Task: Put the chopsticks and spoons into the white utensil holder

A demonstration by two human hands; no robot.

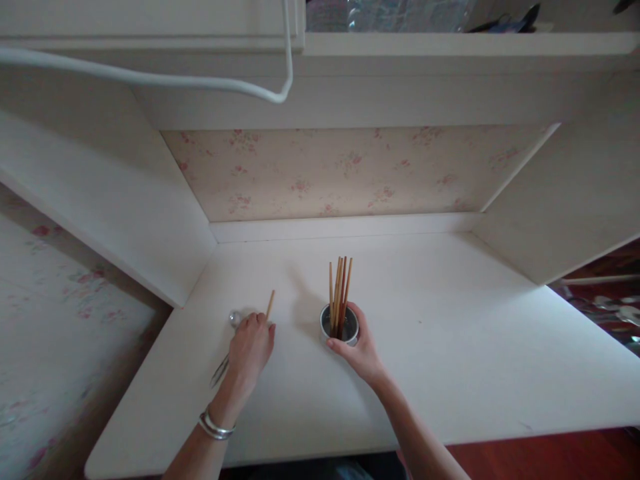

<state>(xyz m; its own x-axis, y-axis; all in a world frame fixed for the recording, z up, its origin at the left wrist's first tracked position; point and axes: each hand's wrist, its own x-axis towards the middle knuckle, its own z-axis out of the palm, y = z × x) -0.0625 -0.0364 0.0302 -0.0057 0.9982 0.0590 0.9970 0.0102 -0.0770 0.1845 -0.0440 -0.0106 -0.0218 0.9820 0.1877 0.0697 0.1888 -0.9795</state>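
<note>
My left hand point(253, 343) is at the left of the white desktop, fingers curled down around a light wooden chopstick point(271, 303) whose upper end sticks out past the fingertips; its lower part is hidden. Just beside that hand shows the round bowl of a metal spoon point(235, 319). Fork tines point(219, 372) poke out under the wrist side. My right hand point(363, 350) wraps the right and near side of a round metal cup point(324, 327), thumb in front. Several chopsticks point(340, 287), light and dark brown, stand upright in the cup, leaning slightly apart.
The white desktop point(450, 347) lies between side panels point(545, 187), with a flowered wall panel point(320, 173) behind. Overhead are a shelf edge point(450, 45) with objects on it and a white cable point(200, 81). Red floor point(550, 457) shows past the front edge.
</note>
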